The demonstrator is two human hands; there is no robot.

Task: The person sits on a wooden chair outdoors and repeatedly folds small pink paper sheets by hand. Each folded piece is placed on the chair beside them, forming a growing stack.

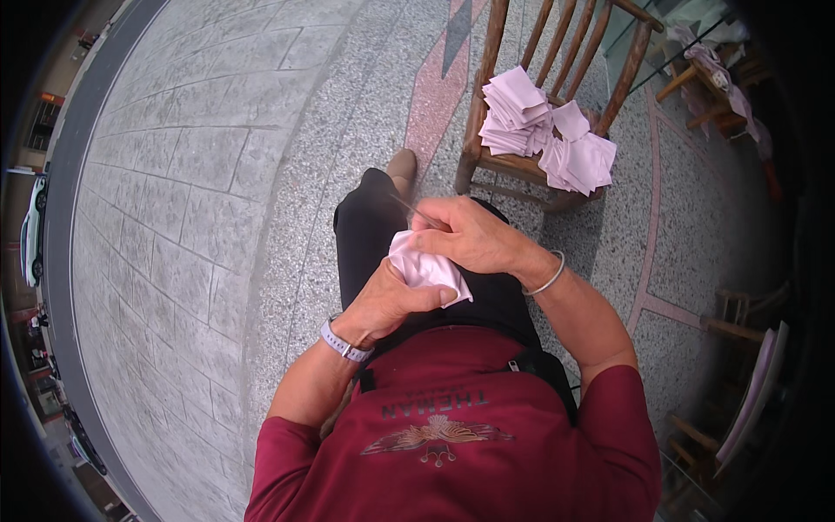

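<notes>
A pale pink piece of fabric (427, 271) is bunched up over my lap. My left hand (385, 297) grips it, with the thumb pressed across its near side. At its far edge, my right hand (470, 231) pinches a fold between thumb and fingers. A thin dark rod-like tool (417, 212) sticks out from the right fist towards the upper left; its kind is too blurred to settle. Beyond my knees, a wooden chair (512, 163) carries a stack of pink fabric pieces (518, 107) and a looser fanned pile (580, 160) beside it.
Grey stone paving (196, 176) spreads to the left, with a road (62, 228) and a parked white car (34, 228) beyond. More pink cloth (717, 62) hangs over wooden furniture at the upper right. Another wooden piece of furniture (737, 329) stands at the right rim.
</notes>
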